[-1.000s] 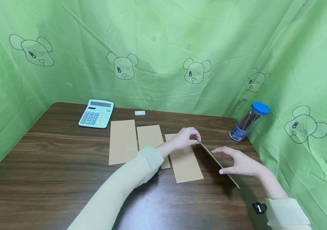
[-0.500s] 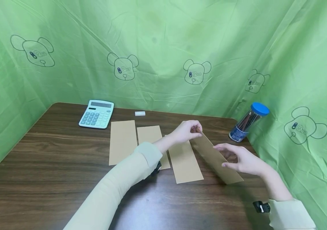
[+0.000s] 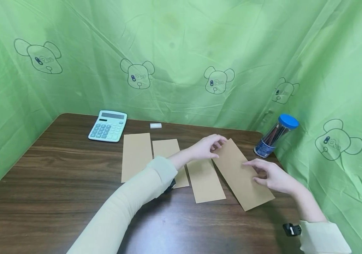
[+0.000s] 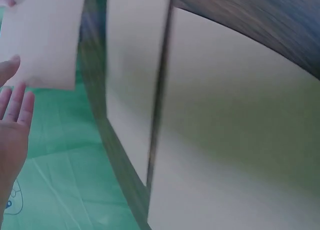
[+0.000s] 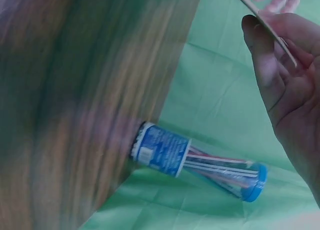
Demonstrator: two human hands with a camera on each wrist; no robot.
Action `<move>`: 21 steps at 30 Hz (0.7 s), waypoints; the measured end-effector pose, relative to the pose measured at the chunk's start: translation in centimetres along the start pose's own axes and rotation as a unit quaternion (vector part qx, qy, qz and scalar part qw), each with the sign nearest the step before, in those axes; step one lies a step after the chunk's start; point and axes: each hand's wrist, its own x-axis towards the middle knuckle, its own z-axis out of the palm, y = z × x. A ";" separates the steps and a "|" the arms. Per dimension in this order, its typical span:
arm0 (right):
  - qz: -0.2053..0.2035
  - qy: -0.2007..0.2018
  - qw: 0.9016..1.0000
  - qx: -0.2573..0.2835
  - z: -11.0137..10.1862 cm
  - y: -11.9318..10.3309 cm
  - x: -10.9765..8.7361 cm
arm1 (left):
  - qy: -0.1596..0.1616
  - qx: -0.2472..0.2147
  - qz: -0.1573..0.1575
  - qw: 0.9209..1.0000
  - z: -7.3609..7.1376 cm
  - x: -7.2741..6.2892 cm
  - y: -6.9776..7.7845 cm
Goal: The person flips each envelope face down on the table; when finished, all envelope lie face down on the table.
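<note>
A rectangular brown card (image 3: 236,173) is held tilted at the right of the table, its broad face toward the head camera. My right hand (image 3: 271,176) grips it by its right long edge; the right wrist view shows the card's thin edge (image 5: 270,32) between thumb and fingers. At its upper left corner is my left hand (image 3: 205,147), fingers loosely extended. In the left wrist view, that thumb and the fingers stand apart at the card's end (image 4: 45,39). Three similar brown cards lie flat in a row: a left one (image 3: 136,155), a middle one (image 3: 165,148) and a right one (image 3: 206,181).
A pale blue calculator (image 3: 108,126) lies at the back left, with a small white eraser (image 3: 155,125) to its right. A clear jar of pencils with a blue lid (image 3: 288,121) stands at the back right. A green curtain (image 3: 174,42) surrounds the wooden table (image 3: 57,176).
The card has turned from edge-on to showing its broad face. My left fingers have loosened from its upper corner, while my right hand has shifted slightly right with it.
</note>
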 end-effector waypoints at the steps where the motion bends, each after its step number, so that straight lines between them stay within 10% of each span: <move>1: 0.006 0.001 1.000 0.000 0.1 0.1 -0.1 | -0.014 0.019 0.003 1.000 0.2 -0.2 -0.1; 9: 0.035 0.007 0.999 0.015 0.9 1.1 -0.9 | -0.133 0.160 0.009 0.978 1.9 -2.0 -1.1; 21: 0.074 -0.003 0.996 0.044 3.0 4.2 -1.9 | -0.174 0.196 -0.037 0.964 3.2 -3.1 -1.9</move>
